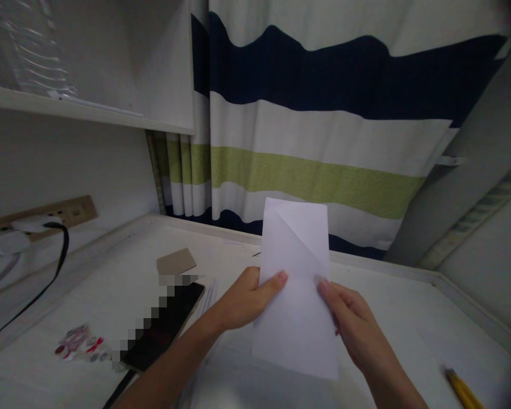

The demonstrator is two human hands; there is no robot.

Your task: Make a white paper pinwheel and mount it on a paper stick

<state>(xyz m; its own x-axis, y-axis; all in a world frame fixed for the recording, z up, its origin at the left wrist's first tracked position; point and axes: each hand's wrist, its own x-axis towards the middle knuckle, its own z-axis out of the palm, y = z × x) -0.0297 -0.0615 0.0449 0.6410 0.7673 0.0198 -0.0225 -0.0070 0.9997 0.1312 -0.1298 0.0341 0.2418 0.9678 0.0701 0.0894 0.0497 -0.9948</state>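
Observation:
A white sheet of paper [296, 318], folded into a tall rectangle, is held up above the desk. A diagonal crease runs across its upper part. On its left edge, my left hand [249, 295] grips it, thumb flat on the front and fingers behind. My right hand [349, 309] pinches the right edge in the same way, a little lower. The fingers behind the paper are mostly hidden. Left of my left forearm lies a dark phone [174, 318], partly pixelated.
On the white desk [128, 267] lie a grey-brown card [176, 261], small stickers or trinkets [83, 343] and, at lower right, a yellow pen-like object [464, 389]. Plugs and a black cable [62, 255] hang from a wall socket strip [79, 211]. A striped curtain [319, 136] and shelf [166, 125] stand behind.

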